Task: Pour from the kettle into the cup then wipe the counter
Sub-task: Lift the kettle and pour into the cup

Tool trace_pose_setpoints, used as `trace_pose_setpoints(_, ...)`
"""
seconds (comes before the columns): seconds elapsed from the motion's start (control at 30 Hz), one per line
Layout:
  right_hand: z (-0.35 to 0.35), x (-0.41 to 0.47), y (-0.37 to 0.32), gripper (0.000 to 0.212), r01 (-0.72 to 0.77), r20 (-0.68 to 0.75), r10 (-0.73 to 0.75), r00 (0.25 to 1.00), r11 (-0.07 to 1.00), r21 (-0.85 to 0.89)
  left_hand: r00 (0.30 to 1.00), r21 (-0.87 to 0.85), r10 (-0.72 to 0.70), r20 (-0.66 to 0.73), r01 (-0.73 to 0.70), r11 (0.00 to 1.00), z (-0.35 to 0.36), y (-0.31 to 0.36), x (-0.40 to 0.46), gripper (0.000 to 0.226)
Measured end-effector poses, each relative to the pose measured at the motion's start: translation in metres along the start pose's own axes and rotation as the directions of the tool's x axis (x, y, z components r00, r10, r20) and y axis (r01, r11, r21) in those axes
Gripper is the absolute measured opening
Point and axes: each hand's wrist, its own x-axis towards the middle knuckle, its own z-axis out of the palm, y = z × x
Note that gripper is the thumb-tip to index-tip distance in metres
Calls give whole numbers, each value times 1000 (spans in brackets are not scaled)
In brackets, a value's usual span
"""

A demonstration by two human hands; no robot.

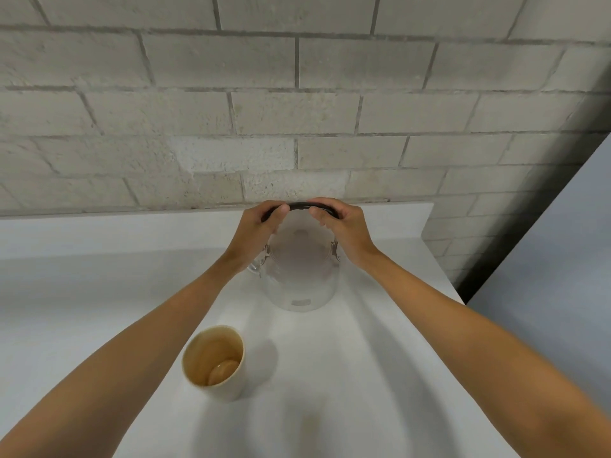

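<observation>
Both hands are gripping the dark curved handle of a clear glass kettle, which is sitting upright on the white tabletop near the pale brick wall. The left hand is curling its fingers clenched around the handle's left end, and the right hand is wrapping its fingers clenched around the right end, the 2 thumbs pointing toward each other. A cream cylindrical cup with a brownish inside is standing nearer the person, to the left of the kettle and apart from it, just beside the left forearm.
</observation>
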Motion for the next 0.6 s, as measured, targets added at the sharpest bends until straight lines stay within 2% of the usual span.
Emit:
trace_pose_setpoints(0.4, -25, -41, -46, 14, 43, -77, -46, 996, 999, -29, 999, 47, -12, 30, 11, 999, 20, 58, -32, 26)
trace_pose_setpoints(0.6, -35, -73, -77, 13, 69, -81, -73, 994, 996, -52, 999, -3, 13, 30, -13, 1000, 27, 90, -65, 15)
